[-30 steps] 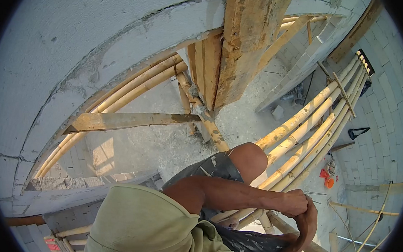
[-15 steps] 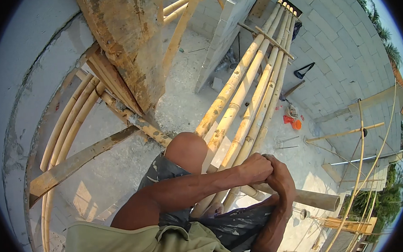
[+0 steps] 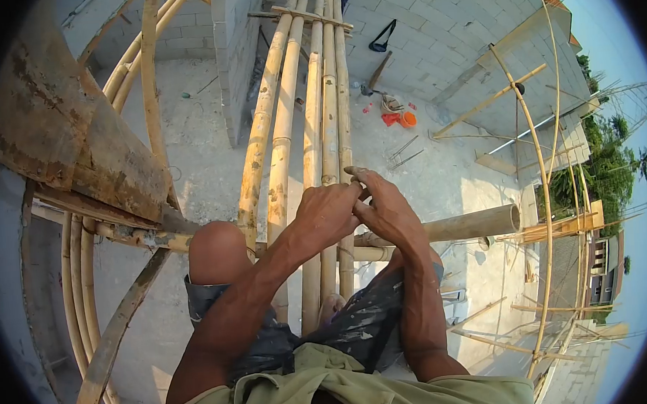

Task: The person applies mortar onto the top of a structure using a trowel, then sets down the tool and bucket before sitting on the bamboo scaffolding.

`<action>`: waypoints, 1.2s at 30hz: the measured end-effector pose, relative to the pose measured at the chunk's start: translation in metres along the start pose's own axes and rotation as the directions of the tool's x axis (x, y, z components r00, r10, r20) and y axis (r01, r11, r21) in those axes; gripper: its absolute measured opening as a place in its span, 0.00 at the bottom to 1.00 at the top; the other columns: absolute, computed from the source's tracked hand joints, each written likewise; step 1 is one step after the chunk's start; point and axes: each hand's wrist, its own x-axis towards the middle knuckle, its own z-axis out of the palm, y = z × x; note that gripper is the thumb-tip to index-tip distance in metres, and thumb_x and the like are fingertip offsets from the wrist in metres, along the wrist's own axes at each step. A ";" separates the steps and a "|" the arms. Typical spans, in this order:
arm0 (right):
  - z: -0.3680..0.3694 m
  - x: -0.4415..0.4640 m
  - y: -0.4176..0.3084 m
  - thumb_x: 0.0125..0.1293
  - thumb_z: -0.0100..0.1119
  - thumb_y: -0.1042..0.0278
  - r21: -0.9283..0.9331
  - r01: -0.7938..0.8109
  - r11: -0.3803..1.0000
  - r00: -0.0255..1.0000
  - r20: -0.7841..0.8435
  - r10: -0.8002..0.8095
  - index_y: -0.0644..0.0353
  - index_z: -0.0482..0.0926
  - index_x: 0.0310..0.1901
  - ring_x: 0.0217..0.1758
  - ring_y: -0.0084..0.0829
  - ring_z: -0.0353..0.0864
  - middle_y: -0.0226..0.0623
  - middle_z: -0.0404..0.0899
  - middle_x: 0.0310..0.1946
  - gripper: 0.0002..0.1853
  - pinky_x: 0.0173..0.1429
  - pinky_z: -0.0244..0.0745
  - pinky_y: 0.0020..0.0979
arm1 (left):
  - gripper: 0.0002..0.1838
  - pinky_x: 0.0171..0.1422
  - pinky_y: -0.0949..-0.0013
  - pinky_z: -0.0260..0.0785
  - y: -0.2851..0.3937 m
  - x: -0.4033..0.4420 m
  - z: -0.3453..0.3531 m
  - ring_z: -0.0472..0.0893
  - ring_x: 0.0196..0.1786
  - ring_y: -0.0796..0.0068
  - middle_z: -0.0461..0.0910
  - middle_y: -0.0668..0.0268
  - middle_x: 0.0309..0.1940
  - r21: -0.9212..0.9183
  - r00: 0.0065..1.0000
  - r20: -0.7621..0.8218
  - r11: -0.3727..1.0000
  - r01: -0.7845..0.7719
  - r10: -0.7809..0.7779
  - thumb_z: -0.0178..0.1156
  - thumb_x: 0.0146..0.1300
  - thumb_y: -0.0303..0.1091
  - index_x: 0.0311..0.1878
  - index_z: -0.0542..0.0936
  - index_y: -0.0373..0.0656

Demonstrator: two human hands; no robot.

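My left hand (image 3: 328, 210) is closed, its fingers bent in against the fingertips of my right hand (image 3: 389, 209). The right hand's index finger is crooked and its thumb reaches toward the left hand. Whether anything small is pinched between them is hidden. Both hands are above a row of long bamboo poles (image 3: 282, 134) running away from me. Below and to the right lies a thick bamboo crosspiece (image 3: 477, 224) with a cut open end. My bare knee (image 3: 219, 251) is left of the hands, and paint-spotted dark shorts (image 3: 371, 314) cover my legs.
A stained wooden board (image 3: 75, 136) and a bamboo bundle (image 3: 80, 276) are at left. The concrete floor (image 3: 194, 150) lies well below the poles. Ahead stands a block wall (image 3: 432, 47), with an orange bucket (image 3: 408, 120) near its foot. Bamboo scaffolding (image 3: 540, 166) rises at right.
My view has turned, so the poles and wall now sit farther left and higher. My hands remain together, but my right wrist has straightened and its fingers show more.
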 end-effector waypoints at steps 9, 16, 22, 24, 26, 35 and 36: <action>-0.007 0.008 -0.012 0.72 0.64 0.51 0.147 0.080 0.986 0.976 -0.214 -0.048 0.67 0.77 0.62 0.52 0.45 0.83 0.50 0.81 0.54 0.28 0.55 0.78 0.42 | 0.15 0.52 0.68 0.78 -0.001 0.011 -0.011 0.87 0.48 0.73 0.88 0.60 0.43 -0.556 0.989 -0.106 0.831 0.028 -0.104 0.68 0.63 0.28 0.52 0.82 0.34; -0.011 0.009 -0.005 0.72 0.65 0.54 0.088 0.079 0.993 0.941 -0.335 -0.046 0.64 0.78 0.63 0.45 0.40 0.85 0.49 0.81 0.55 0.25 0.47 0.79 0.38 | 0.15 0.47 0.73 0.79 -0.006 0.013 -0.025 0.87 0.47 0.74 0.86 0.61 0.48 -0.868 0.980 -0.079 0.495 0.022 -0.181 0.61 0.69 0.28 0.56 0.79 0.32; -0.012 0.009 -0.003 0.69 0.67 0.63 0.134 0.110 0.985 0.942 -0.331 -0.060 0.63 0.75 0.66 0.45 0.39 0.84 0.47 0.80 0.57 0.26 0.47 0.79 0.37 | 0.15 0.45 0.74 0.78 -0.003 0.012 -0.022 0.86 0.46 0.76 0.86 0.63 0.44 -0.865 0.987 -0.102 0.502 -0.027 -0.123 0.62 0.69 0.27 0.56 0.78 0.33; -0.011 0.009 -0.002 0.67 0.68 0.65 0.129 0.132 0.983 0.940 -0.331 -0.082 0.62 0.74 0.67 0.46 0.39 0.84 0.47 0.79 0.58 0.27 0.47 0.80 0.38 | 0.13 0.45 0.75 0.77 -0.004 0.013 -0.020 0.86 0.46 0.76 0.85 0.63 0.43 -0.860 0.988 -0.097 0.510 -0.021 -0.123 0.63 0.69 0.27 0.54 0.79 0.33; -0.011 0.009 -0.001 0.66 0.68 0.68 0.126 0.154 0.980 0.937 -0.332 -0.104 0.62 0.74 0.67 0.47 0.39 0.83 0.47 0.79 0.58 0.29 0.48 0.80 0.38 | 0.12 0.44 0.75 0.77 -0.005 0.013 -0.018 0.86 0.46 0.77 0.85 0.63 0.42 -0.854 0.988 -0.093 0.521 -0.015 -0.124 0.63 0.69 0.27 0.52 0.79 0.34; -0.014 0.007 -0.002 0.63 0.68 0.73 0.140 0.139 0.980 0.946 -0.313 -0.089 0.61 0.74 0.68 0.49 0.38 0.83 0.45 0.78 0.60 0.30 0.49 0.80 0.38 | 0.09 0.47 0.74 0.78 -0.008 0.015 -0.008 0.84 0.40 0.80 0.85 0.65 0.38 -0.814 0.979 -0.172 0.576 -0.080 -0.108 0.67 0.65 0.27 0.46 0.81 0.35; -0.015 0.006 -0.003 0.63 0.68 0.73 0.140 0.139 0.980 0.946 -0.310 -0.089 0.61 0.74 0.68 0.49 0.38 0.83 0.45 0.78 0.60 0.30 0.49 0.80 0.38 | 0.09 0.47 0.74 0.78 -0.007 0.015 -0.007 0.84 0.40 0.81 0.85 0.66 0.37 -0.815 0.978 -0.172 0.574 -0.077 -0.114 0.67 0.65 0.27 0.46 0.81 0.35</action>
